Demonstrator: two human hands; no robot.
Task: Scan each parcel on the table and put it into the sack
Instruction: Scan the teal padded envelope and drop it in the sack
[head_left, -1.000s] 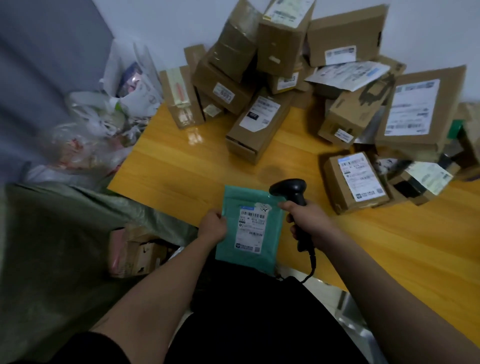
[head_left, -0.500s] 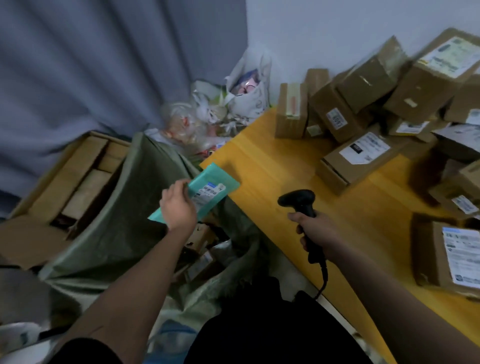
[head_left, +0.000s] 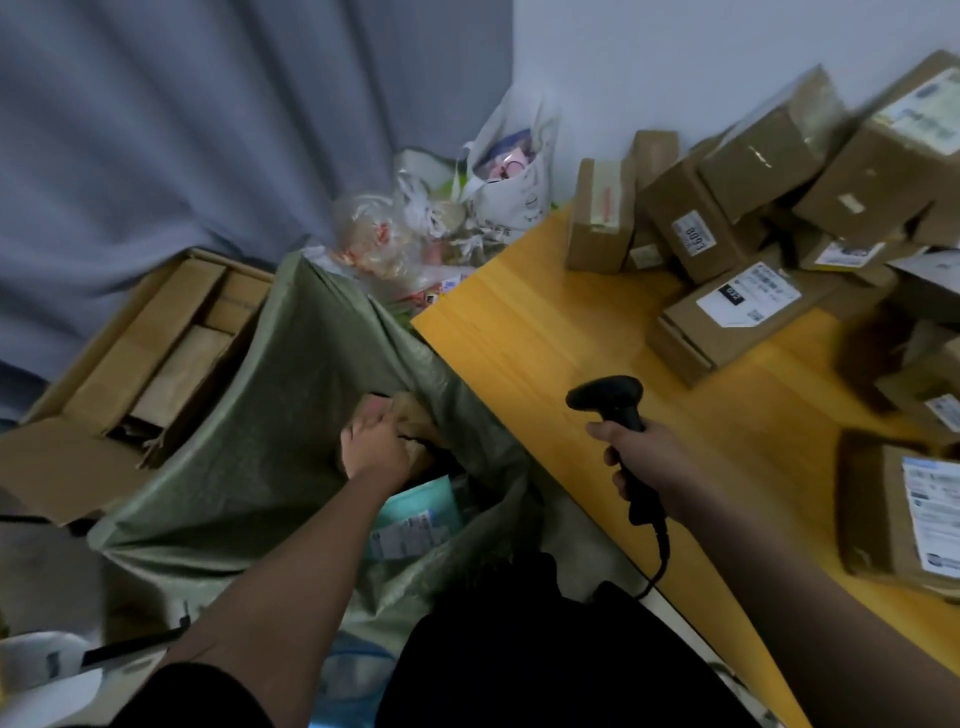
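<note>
The teal parcel (head_left: 415, 512) lies inside the open mouth of the green sack (head_left: 291, 415), label up, partly hidden under the left forearm. In the head view, the left hand (head_left: 376, 449) reaches into the sack at about 11 o'clock from the parcel, apart from it; its fingers are blurred against brown parcels deeper in the sack, and I cannot tell whether they grip anything. The right hand (head_left: 647, 462) is curled round the handle of the black scanner (head_left: 613, 410), held above the near edge of the wooden table (head_left: 545, 332), with its cable hanging down at 6 o'clock. Cardboard boxes (head_left: 737, 306) are heaped on the table from 1 to 3 o'clock. An open carton (head_left: 140, 353) stands at 9 o'clock of the sack, and plastic bags (head_left: 457, 218) are piled at 12 o'clock before a grey curtain (head_left: 208, 130).
</note>
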